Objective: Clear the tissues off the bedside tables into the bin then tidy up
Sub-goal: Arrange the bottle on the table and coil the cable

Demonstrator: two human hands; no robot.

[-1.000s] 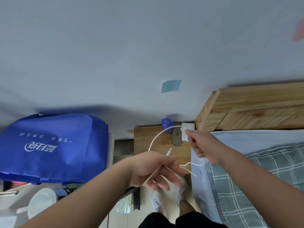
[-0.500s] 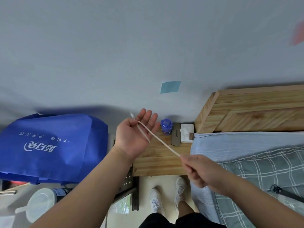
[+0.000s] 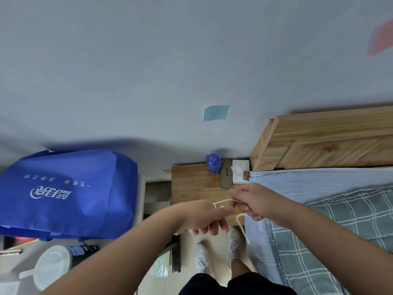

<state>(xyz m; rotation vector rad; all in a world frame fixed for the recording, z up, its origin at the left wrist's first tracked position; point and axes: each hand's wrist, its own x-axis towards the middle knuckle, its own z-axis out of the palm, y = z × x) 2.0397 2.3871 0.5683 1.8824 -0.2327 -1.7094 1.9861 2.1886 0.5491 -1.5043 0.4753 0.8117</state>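
Tissues [image 3: 240,171] sit at the back corner of the table [image 3: 191,186] by the bed [image 3: 319,184] while our left grip [image 3: 202,216] curls round the cord [image 3: 224,201] and our right grip [image 3: 253,201] pinches it, so we judge its loose tail may slip free or flick the bottle [image 3: 213,163] over.

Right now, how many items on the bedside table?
3, at its back edge: blue bottle, dark case, tissue pack nearest the bed. Left hand and right hand may hide more.

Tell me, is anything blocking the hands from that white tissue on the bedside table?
Nothing visible: bare bedside table separates the right hand from the tissue; a grey case sits beside it. But the left hand and right both grip a white cable.
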